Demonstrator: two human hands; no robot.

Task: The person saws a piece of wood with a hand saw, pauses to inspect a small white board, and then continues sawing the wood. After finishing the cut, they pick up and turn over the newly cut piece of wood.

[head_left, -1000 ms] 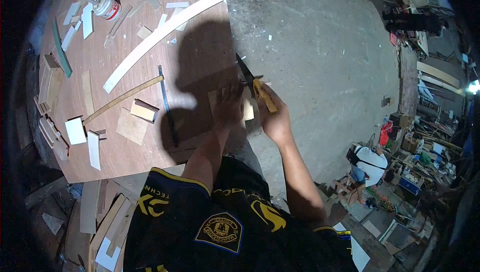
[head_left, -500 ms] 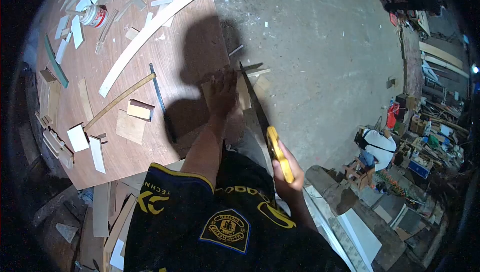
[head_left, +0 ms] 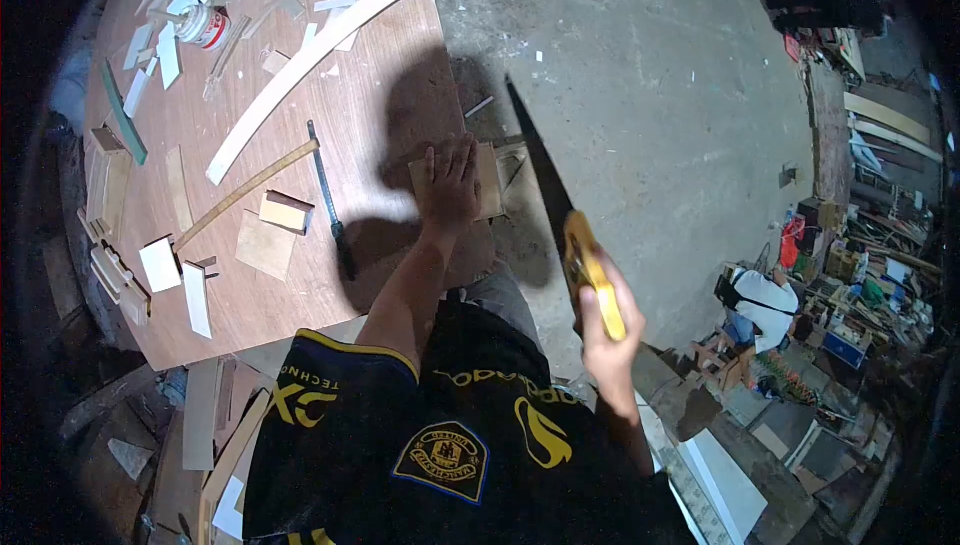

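Observation:
My left hand [head_left: 447, 188] presses flat on a small wooden board [head_left: 487, 178] at the right edge of the brown plywood table [head_left: 250, 305]. The board sticks out a little over the edge. My right hand [head_left: 603, 330] grips the yellow handle of a hand saw [head_left: 548, 182]. Its dark blade points up and away, and lies just right of the board, over the concrete floor. A loose piece of wood [head_left: 515, 160] sits beside the board under the blade.
On the table lie a long curved pale strip [head_left: 300, 65], a thin wooden stick [head_left: 245, 195], a dark file-like tool [head_left: 330, 205], a glue tub [head_left: 205, 25] and several wood offcuts. Another person [head_left: 755, 305] crouches among clutter at the right. Boards lie below the table.
A second ago the saw was pushed forward beside the board with my right hand near my left. The saw was then drawn back toward my body, and now sits further right, its blade beside the board.

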